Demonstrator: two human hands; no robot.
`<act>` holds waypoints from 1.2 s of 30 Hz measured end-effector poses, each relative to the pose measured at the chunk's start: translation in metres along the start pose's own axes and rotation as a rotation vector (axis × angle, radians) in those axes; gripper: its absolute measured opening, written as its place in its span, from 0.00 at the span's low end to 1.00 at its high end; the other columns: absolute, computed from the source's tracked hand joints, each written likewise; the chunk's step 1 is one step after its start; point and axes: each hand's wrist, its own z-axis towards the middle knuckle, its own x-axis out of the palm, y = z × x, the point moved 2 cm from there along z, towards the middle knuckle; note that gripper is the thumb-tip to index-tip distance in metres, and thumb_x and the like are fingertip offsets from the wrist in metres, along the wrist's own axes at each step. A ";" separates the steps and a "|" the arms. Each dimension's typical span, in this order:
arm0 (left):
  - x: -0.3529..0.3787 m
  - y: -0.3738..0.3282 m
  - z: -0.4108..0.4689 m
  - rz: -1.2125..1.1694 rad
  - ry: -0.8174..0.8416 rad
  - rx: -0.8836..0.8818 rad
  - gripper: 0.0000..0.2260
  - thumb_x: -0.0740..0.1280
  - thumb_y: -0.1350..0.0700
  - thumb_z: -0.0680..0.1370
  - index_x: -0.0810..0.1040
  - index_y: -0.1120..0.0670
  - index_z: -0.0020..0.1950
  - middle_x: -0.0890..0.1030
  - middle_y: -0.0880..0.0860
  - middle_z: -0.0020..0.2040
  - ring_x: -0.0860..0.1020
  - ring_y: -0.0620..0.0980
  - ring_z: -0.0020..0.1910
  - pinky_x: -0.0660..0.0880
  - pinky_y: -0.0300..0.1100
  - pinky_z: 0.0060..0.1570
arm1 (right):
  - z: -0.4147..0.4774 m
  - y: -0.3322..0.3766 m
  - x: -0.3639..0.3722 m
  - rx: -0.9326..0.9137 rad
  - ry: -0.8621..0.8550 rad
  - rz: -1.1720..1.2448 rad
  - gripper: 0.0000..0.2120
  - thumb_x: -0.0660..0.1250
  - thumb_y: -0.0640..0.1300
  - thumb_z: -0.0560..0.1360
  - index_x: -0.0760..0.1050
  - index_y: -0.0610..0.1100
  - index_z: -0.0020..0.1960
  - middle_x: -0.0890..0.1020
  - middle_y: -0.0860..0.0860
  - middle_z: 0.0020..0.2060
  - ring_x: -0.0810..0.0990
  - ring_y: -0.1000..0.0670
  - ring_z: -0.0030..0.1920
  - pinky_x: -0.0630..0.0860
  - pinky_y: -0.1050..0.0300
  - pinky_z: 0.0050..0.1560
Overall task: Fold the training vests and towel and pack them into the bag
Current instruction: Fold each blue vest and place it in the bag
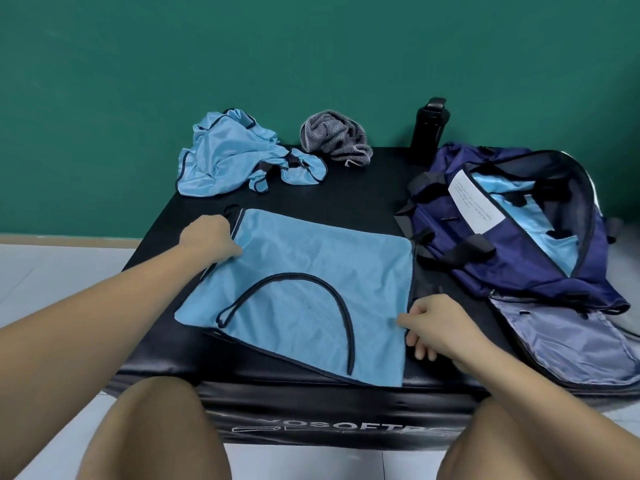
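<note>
Training vest (304, 282), light blue with dark trim, lies flat right in front of your knees on the black padded block (311, 403), armhole loop facing up, so you have a smooth sheet to fold. Your right hand (440, 323) is at its near right edge, thumb on top and fingers curled beneath, pinching the hem. Your left hand (211, 239) reaches to the far left corner with its fingers curled over the edge there. The fingertips are hidden, but it looks like a grip. Holding opposite sides keeps the slippery mesh taut and square, which I take as setting up the next fold.

To your right the navy bag (450, 230) sits unzipped with its flap thrown open, close enough to drop things straight in. Light-blue cloth (540, 216) already shows inside. Further back, a crumpled vest (228, 157) and the grey striped towel (332, 136) wait unfolded near the wall, with a black bottle (429, 129) standing behind the bag.
</note>
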 end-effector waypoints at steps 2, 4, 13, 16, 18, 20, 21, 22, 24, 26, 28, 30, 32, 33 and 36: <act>-0.003 -0.012 0.014 0.028 -0.042 0.034 0.12 0.75 0.52 0.70 0.75 0.57 0.36 0.79 0.53 0.35 0.77 0.53 0.33 0.69 0.42 0.31 | -0.012 0.005 0.012 0.011 0.028 0.064 0.11 0.70 0.44 0.80 0.78 0.38 0.41 0.86 0.44 0.33 0.83 0.42 0.29 0.73 0.54 0.28; -0.007 -0.028 0.030 0.068 -0.100 0.071 0.10 0.74 0.52 0.71 0.77 0.57 0.38 0.79 0.53 0.36 0.78 0.53 0.34 0.69 0.42 0.31 | -0.022 0.011 0.024 0.026 0.072 0.120 0.10 0.69 0.43 0.80 0.77 0.39 0.43 0.87 0.43 0.33 0.85 0.41 0.31 0.74 0.54 0.27; 0.008 -0.117 0.084 0.081 -0.265 0.251 0.12 0.73 0.51 0.77 0.76 0.58 0.41 0.75 0.56 0.47 0.75 0.57 0.40 0.70 0.48 0.35 | -0.056 0.035 0.052 -0.053 0.259 -0.010 0.18 0.66 0.53 0.81 0.80 0.37 0.47 0.86 0.46 0.33 0.82 0.49 0.28 0.75 0.56 0.27; 0.015 -0.127 0.091 0.072 -0.275 0.243 0.13 0.73 0.51 0.77 0.79 0.61 0.47 0.74 0.57 0.50 0.76 0.58 0.40 0.70 0.49 0.35 | -0.055 0.028 0.041 -0.343 -0.030 -0.387 0.17 0.68 0.59 0.76 0.74 0.45 0.43 0.81 0.49 0.33 0.77 0.51 0.32 0.78 0.50 0.37; 0.019 -0.129 0.092 0.071 -0.285 0.251 0.12 0.73 0.51 0.78 0.79 0.60 0.46 0.73 0.56 0.51 0.76 0.58 0.41 0.71 0.49 0.36 | -0.051 0.019 0.034 -0.710 -0.207 -0.649 0.10 0.66 0.54 0.75 0.71 0.49 0.47 0.76 0.55 0.40 0.75 0.48 0.41 0.76 0.48 0.42; 0.021 -0.127 0.092 0.075 -0.289 0.265 0.11 0.74 0.51 0.78 0.80 0.59 0.47 0.73 0.56 0.53 0.77 0.59 0.43 0.72 0.50 0.38 | -0.042 0.010 0.026 -0.898 -0.190 -0.849 0.13 0.65 0.44 0.70 0.72 0.46 0.55 0.73 0.51 0.49 0.71 0.44 0.45 0.72 0.47 0.46; 0.022 -0.126 0.093 0.079 -0.289 0.270 0.12 0.74 0.50 0.78 0.80 0.59 0.48 0.74 0.56 0.54 0.78 0.59 0.45 0.73 0.51 0.39 | -0.035 0.005 0.021 -0.933 -0.184 -0.936 0.18 0.64 0.42 0.68 0.72 0.45 0.58 0.73 0.49 0.52 0.70 0.43 0.47 0.71 0.47 0.47; 0.023 -0.125 0.094 0.084 -0.291 0.276 0.12 0.74 0.50 0.78 0.81 0.59 0.49 0.75 0.57 0.55 0.78 0.59 0.46 0.73 0.51 0.40 | -0.029 0.002 0.018 -0.953 -0.196 -0.998 0.20 0.63 0.41 0.67 0.72 0.44 0.59 0.73 0.48 0.53 0.70 0.43 0.47 0.70 0.47 0.47; 0.025 -0.124 0.096 0.081 -0.300 0.288 0.12 0.74 0.50 0.78 0.81 0.59 0.51 0.75 0.57 0.56 0.78 0.59 0.47 0.73 0.50 0.41 | -0.020 -0.001 0.014 -0.999 -0.239 -1.075 0.19 0.65 0.41 0.66 0.72 0.43 0.58 0.73 0.47 0.49 0.69 0.43 0.45 0.67 0.49 0.45; 0.026 -0.124 0.099 0.069 -0.305 0.297 0.11 0.74 0.51 0.78 0.81 0.59 0.50 0.75 0.57 0.56 0.78 0.59 0.47 0.73 0.50 0.41 | -0.016 -0.002 0.016 -1.045 -0.263 -1.106 0.13 0.66 0.41 0.68 0.71 0.45 0.52 0.72 0.48 0.44 0.68 0.44 0.41 0.61 0.49 0.43; 0.026 -0.125 0.101 0.067 -0.314 0.305 0.11 0.74 0.51 0.77 0.80 0.59 0.49 0.75 0.58 0.56 0.77 0.59 0.46 0.73 0.50 0.40 | -0.014 -0.002 0.019 -1.065 -0.260 -1.125 0.09 0.67 0.40 0.70 0.71 0.46 0.48 0.71 0.49 0.40 0.67 0.44 0.38 0.58 0.50 0.42; 0.026 -0.129 0.103 0.082 -0.313 0.315 0.11 0.73 0.51 0.78 0.79 0.59 0.47 0.75 0.58 0.56 0.76 0.59 0.44 0.72 0.50 0.39 | -0.012 -0.003 0.024 -1.076 -0.281 -1.145 0.11 0.70 0.37 0.68 0.70 0.45 0.46 0.69 0.48 0.39 0.65 0.45 0.37 0.55 0.50 0.42; 0.025 -0.134 0.106 0.091 -0.311 0.327 0.11 0.72 0.52 0.78 0.78 0.59 0.44 0.75 0.59 0.58 0.75 0.59 0.43 0.72 0.50 0.38 | -0.013 0.000 0.033 -1.086 -0.315 -1.140 0.14 0.72 0.35 0.66 0.69 0.45 0.45 0.68 0.48 0.38 0.64 0.45 0.36 0.53 0.50 0.43; 0.025 -0.137 0.108 0.097 -0.312 0.334 0.11 0.72 0.53 0.79 0.77 0.59 0.44 0.75 0.59 0.58 0.75 0.59 0.42 0.72 0.50 0.38 | -0.014 0.002 0.038 -1.095 -0.326 -1.127 0.14 0.72 0.35 0.65 0.69 0.45 0.44 0.68 0.48 0.37 0.64 0.45 0.36 0.52 0.50 0.43; 0.025 -0.150 0.114 0.102 -0.325 0.353 0.11 0.71 0.53 0.79 0.77 0.59 0.44 0.73 0.59 0.55 0.76 0.61 0.42 0.72 0.51 0.37 | -0.023 0.014 0.057 -1.128 -0.308 -1.069 0.15 0.72 0.35 0.63 0.69 0.45 0.43 0.68 0.48 0.36 0.62 0.45 0.35 0.51 0.51 0.44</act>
